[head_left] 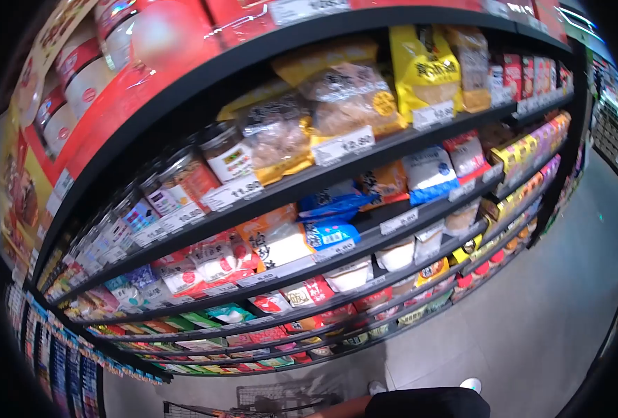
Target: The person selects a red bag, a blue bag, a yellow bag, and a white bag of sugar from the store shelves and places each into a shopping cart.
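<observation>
Part of a bare forearm [347,407] enters at the bottom edge, beside dark clothing [427,403]. It reaches left toward a wire shopping cart [204,409]. Neither of my hands shows; both lie beyond the frame, so I cannot see what they hold or touch. Ahead stands a long black shelf unit. Clear and yellow bags [347,90] fill its upper shelf, with a bright yellow bag [427,70] to their right and jars [225,150] to their left. An orange and white bag [274,240] and a blue bag [330,233] sit one shelf lower.
White price tags [344,145] line the shelf edges. Red display boxes with jars [79,76] stand on top at the left. Grey tiled floor [448,341] runs along the shelf into an aisle at the right. Two light shoe tips [470,384] show below.
</observation>
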A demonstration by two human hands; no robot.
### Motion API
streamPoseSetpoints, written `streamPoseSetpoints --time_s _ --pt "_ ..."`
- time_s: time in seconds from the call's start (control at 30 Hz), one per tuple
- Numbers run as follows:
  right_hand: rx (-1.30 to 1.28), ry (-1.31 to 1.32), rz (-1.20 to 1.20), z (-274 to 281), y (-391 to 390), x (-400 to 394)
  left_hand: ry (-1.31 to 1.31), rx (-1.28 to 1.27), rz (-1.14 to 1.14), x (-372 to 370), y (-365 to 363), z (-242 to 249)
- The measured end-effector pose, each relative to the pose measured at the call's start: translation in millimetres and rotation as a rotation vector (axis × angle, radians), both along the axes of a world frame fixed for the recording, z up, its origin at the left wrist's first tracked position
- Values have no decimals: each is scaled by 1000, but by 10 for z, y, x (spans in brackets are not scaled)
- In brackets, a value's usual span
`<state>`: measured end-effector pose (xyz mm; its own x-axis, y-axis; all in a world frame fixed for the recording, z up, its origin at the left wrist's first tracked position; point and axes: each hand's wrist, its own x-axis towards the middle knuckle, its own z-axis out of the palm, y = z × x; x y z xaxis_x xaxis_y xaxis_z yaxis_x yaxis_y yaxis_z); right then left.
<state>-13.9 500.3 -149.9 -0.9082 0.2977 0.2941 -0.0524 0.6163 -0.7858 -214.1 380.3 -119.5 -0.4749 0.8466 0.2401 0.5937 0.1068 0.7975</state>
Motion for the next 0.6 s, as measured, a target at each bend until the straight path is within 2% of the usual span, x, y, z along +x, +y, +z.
streamPoseSetpoints --time_s 0.03,0.07,0.13,0.2,0.23,0.33,0.4,0.47,0.6 --pt "-26 -3 19 3 -14 1 31 -12 -14 -20 -4 -60" --pt "-55 -9 37 -5 -36 11 10 -9 12 157 -15 134" --pt "-122 -31 82 -51 -132 15 196 -51 -40 519 25 682" --pt "-189 -66 124 -106 -208 42 164 -82 33 667 80 811" --pt "-225 -81 140 -131 -250 44 53 -94 -9 652 159 836" --pt "-337 -122 175 -187 -393 -9 -198 -84 -132 342 350 442" --pt "-409 -137 193 -193 -487 -140 -235 -65 -139 209 429 178" --pt "-482 -154 212 -191 -581 -254 -284 140 -227 328 592 424" --pt "-619 -170 210 -154 -680 -553 -275 119 -352 173 767 349"
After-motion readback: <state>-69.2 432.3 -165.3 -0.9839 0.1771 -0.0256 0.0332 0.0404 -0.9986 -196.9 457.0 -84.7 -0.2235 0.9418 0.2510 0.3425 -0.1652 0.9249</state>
